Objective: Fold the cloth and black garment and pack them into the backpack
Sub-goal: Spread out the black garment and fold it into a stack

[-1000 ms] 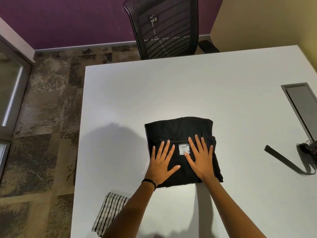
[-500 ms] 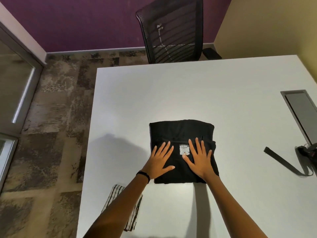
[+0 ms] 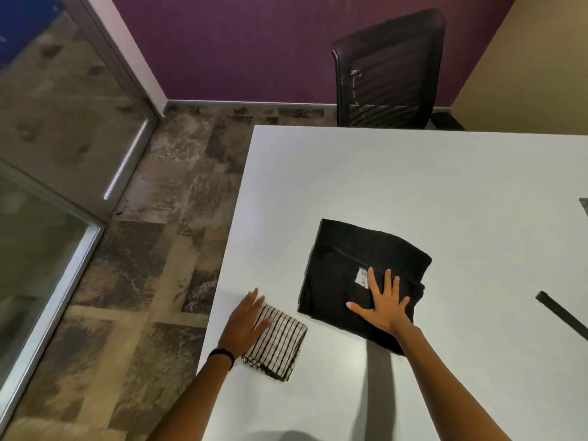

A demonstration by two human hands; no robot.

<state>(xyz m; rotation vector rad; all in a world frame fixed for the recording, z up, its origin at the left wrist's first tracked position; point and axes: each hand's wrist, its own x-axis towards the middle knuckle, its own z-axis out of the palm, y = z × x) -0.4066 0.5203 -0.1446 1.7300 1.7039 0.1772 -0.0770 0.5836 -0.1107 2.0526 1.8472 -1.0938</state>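
Note:
The black garment [image 3: 353, 272] lies folded into a rough square on the white table [image 3: 381, 173], a small white label on top. My right hand [image 3: 383, 305] rests flat on its near right part, fingers spread. A folded black-and-white striped cloth [image 3: 280, 343] lies near the table's left edge. My left hand [image 3: 245, 324] sits open over the cloth's left side, fingers apart and not gripping. A black strap [image 3: 561, 313] at the right edge belongs to the backpack, whose body is out of frame.
A black mesh office chair [image 3: 388, 71] stands behind the table's far edge. Patterned carpet [image 3: 152, 249] and a glass partition [image 3: 47, 154] lie to the left. A grey inset panel [image 3: 584, 206] shows at the table's right edge.
My left hand left the black garment and moved left onto the striped cloth. The right hand stays on the garment. The view swung left, pushing the strap toward the right edge.

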